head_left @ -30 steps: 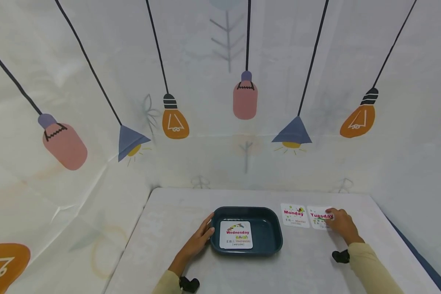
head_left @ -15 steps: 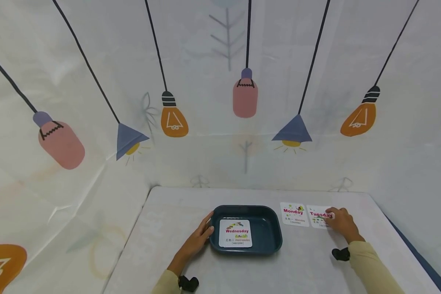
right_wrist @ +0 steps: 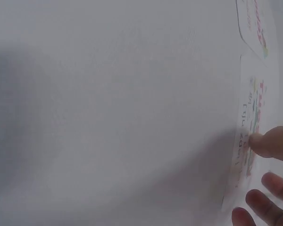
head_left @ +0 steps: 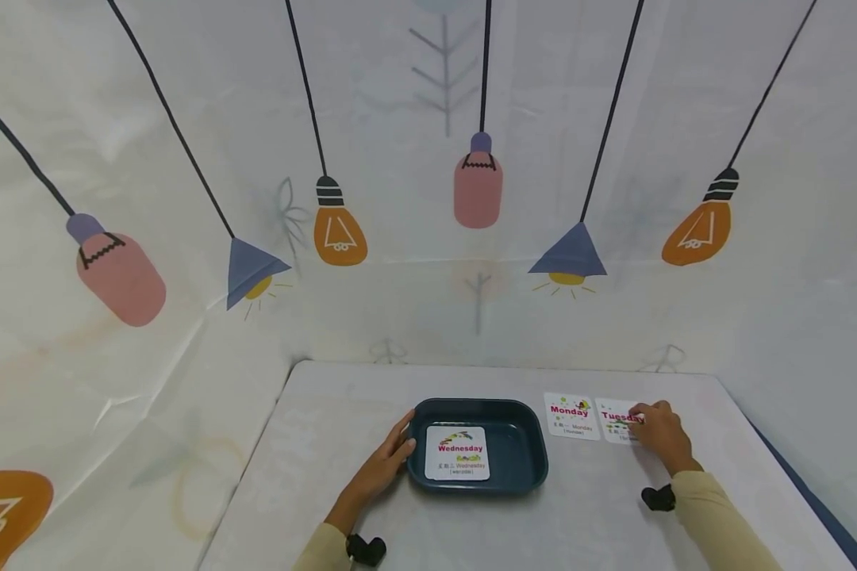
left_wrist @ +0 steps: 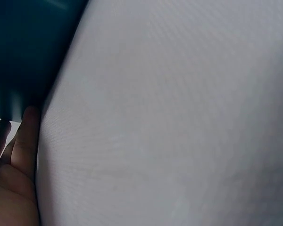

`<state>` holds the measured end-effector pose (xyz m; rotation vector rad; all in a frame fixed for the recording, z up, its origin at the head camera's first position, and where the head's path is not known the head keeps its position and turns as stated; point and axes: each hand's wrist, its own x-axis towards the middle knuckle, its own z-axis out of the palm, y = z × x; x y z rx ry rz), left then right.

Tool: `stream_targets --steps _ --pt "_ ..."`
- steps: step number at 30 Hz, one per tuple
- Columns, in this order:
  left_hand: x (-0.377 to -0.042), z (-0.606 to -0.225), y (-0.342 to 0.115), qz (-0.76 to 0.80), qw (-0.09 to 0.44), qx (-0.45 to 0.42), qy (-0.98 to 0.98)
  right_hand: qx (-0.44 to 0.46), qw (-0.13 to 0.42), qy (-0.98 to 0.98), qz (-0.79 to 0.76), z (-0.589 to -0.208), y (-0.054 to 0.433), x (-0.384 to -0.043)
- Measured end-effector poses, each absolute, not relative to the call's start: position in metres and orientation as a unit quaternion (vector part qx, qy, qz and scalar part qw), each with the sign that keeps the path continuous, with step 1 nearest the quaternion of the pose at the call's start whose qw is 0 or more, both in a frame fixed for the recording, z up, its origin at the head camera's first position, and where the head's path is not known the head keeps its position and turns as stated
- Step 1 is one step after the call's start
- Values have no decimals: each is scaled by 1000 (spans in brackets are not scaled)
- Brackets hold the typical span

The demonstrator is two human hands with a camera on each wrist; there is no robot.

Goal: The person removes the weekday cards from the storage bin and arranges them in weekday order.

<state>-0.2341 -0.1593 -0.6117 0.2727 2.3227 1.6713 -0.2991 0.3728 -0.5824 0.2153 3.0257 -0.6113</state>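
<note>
A dark teal rectangular tray point(head_left: 514, 485) rests on the white table, holding a white card printed "Wednesday" point(head_left: 457, 468) at its left side. My left hand point(head_left: 374, 477) touches the tray's left wall with fairly straight fingers; in the left wrist view its fingertips point(left_wrist: 30, 115) meet the tray's side point(left_wrist: 28, 56). To the tray's right lie a "Monday" card point(head_left: 570, 428) and a "Tuesday" card point(head_left: 610, 432), side by side and flat. Over the Tuesday card's right part, my right hand point(head_left: 662, 436) rests its thumb point(right_wrist: 273, 142) on the card, other fingers spread loosely.
White cloth covers the table point(head_left: 578, 523), whose far edge meets a white backdrop point(head_left: 414, 317) printed with hanging lamps and bulbs. Dark objects sit by both wrists: a left black piece point(head_left: 367, 550) and a right black piece point(head_left: 659, 498).
My right hand has shifted very slightly left on the Tuesday card. The left hand, the tray and the other cards keep their places.
</note>
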Motion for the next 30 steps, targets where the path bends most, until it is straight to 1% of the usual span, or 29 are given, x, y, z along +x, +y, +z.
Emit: stream_targets --steps 7,10,19,24,30 --pt "-233 -611 -160 582 135 99 796 35 -56 979 -192 -569 347 -297" --pt "-232 -609 -160 586 135 100 793 12 -68 977 -203 -560 334 -301" --pt "-234 -608 -159 581 136 94 797 -53 -54 971 -228 -537 294 -312" --pt "-235 -612 -160 579 138 99 798 -82 -19 964 -250 -528 277 -313" --pt "-235 -612 -160 581 139 101 795 -124 -5 957 -262 -518 260 -312"
